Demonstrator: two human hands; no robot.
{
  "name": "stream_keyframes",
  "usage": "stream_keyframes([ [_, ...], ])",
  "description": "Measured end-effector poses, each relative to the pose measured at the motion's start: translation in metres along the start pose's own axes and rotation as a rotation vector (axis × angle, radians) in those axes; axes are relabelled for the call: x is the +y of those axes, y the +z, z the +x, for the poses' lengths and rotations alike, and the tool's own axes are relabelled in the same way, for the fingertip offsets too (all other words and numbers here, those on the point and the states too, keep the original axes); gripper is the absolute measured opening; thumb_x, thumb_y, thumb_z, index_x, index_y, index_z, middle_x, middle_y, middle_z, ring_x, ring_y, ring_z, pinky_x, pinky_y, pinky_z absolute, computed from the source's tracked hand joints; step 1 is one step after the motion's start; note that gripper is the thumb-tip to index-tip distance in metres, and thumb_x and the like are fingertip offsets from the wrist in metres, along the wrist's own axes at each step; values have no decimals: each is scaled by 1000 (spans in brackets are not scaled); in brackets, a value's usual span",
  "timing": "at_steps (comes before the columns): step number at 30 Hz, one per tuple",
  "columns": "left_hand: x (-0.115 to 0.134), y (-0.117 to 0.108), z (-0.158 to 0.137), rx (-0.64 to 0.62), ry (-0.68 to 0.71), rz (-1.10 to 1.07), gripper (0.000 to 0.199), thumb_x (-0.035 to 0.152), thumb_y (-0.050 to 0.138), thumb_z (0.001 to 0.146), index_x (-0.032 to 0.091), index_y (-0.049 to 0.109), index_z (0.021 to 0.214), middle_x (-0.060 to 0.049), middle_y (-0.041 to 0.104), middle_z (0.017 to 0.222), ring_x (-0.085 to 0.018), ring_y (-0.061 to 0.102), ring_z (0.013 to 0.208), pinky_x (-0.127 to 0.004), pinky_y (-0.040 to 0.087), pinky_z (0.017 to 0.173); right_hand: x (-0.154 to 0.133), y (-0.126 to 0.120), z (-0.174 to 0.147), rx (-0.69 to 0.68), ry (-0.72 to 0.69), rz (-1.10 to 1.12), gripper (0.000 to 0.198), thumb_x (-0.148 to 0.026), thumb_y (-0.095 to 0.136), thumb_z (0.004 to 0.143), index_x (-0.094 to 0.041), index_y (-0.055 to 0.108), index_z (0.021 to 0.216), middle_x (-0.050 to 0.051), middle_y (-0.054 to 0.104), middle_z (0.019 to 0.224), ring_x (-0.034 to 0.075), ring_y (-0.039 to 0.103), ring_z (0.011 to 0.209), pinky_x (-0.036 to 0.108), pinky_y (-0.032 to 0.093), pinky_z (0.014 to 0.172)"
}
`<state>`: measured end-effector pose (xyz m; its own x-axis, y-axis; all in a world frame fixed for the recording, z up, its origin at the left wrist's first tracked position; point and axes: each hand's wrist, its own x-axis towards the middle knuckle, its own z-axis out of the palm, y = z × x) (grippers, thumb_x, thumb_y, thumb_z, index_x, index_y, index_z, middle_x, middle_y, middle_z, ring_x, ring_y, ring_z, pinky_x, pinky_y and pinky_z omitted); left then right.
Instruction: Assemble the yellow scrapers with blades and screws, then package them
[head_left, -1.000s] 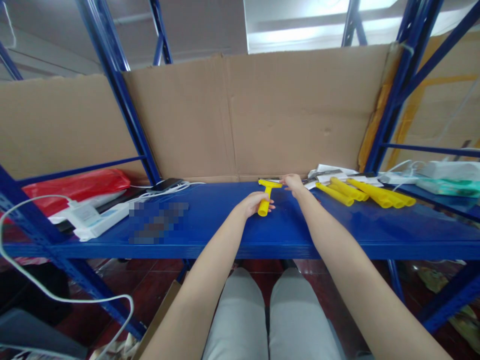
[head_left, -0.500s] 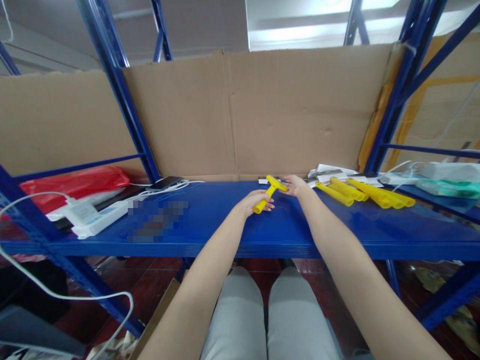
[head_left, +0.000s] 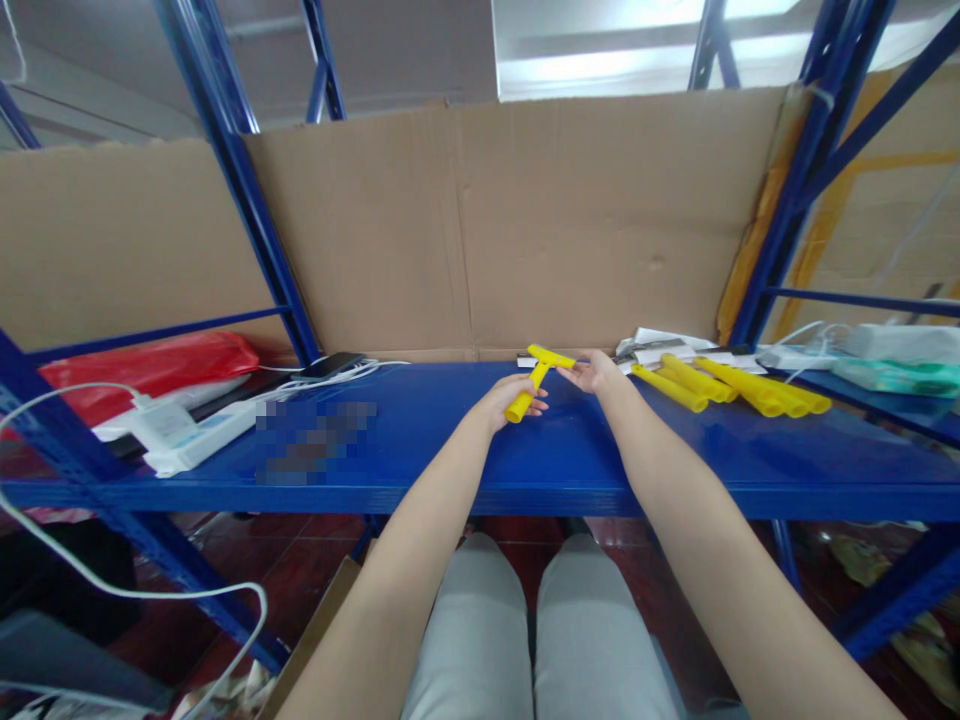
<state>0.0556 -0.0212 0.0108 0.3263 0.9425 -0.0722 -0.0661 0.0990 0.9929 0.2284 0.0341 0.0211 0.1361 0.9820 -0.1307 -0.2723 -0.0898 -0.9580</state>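
Note:
A yellow T-shaped scraper (head_left: 541,366) is held up over the blue shelf. My left hand (head_left: 513,401) is closed around its handle, whose open round end points toward me. At the right end of the crosspiece, my right hand (head_left: 590,372) pinches the edge between thumb and fingers. Parts of its fingertips are hard to make out. To the right of that hand lie several yellow tube-like pieces (head_left: 675,388), side by side with their open ends toward me. White papers (head_left: 649,347) lie behind them.
The blue shelf (head_left: 420,440) has upright blue posts and a cardboard panel (head_left: 585,220) along its back. On the left are a white power strip (head_left: 202,440), a red bag (head_left: 150,370) and a dark phone-like object (head_left: 332,367) with white cables. A white cable (head_left: 112,592) hangs at lower left.
The scraper has shifted slightly up and left, and its crosspiece now lies closer to level. My right hand has stayed at the crosspiece's right end.

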Motion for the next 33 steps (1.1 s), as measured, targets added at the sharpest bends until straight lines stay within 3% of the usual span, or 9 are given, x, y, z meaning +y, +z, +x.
stream_keyframes([
  [3,2,1,-2,-1,-5,-4,42,-2,44,67,10,52,106,-2,63,70,-12,61,50,-24,51,52,-1,-1,1,23,188,323,42,-19,28,93,-11,37,132,17,60,108,19,66,85,24,56,50],
  [6,3,2,-3,6,9,-3,42,-3,43,69,10,52,108,-2,63,69,-11,61,50,-23,51,52,-1,-1,1,30,223,397,41,-21,30,93,-13,37,132,16,60,107,19,66,84,24,56,47],
  [12,4,4,-4,47,8,16,34,-1,48,76,11,52,107,-1,64,69,-9,59,47,-21,48,49,-2,2,-2,27,221,361,39,-23,31,94,-11,39,130,14,61,98,16,65,73,23,55,47],
  [18,0,1,1,58,13,37,34,3,54,75,11,54,108,-7,70,81,-10,61,49,-22,49,51,-3,6,-8,17,203,324,41,-23,27,95,-8,38,131,11,61,86,13,61,62,20,53,50],
  [27,-1,-2,5,98,56,-10,33,2,51,76,9,54,108,-9,72,84,-9,60,47,-20,46,45,-1,2,-2,-126,158,88,44,-28,24,94,-11,52,124,14,69,97,18,65,88,33,49,85],
  [33,-3,-3,7,93,82,-4,30,5,51,77,10,55,106,-9,72,84,-9,60,48,-19,46,44,-3,3,-7,-168,133,53,44,-33,26,95,-10,55,119,13,70,95,19,65,90,34,46,89],
])
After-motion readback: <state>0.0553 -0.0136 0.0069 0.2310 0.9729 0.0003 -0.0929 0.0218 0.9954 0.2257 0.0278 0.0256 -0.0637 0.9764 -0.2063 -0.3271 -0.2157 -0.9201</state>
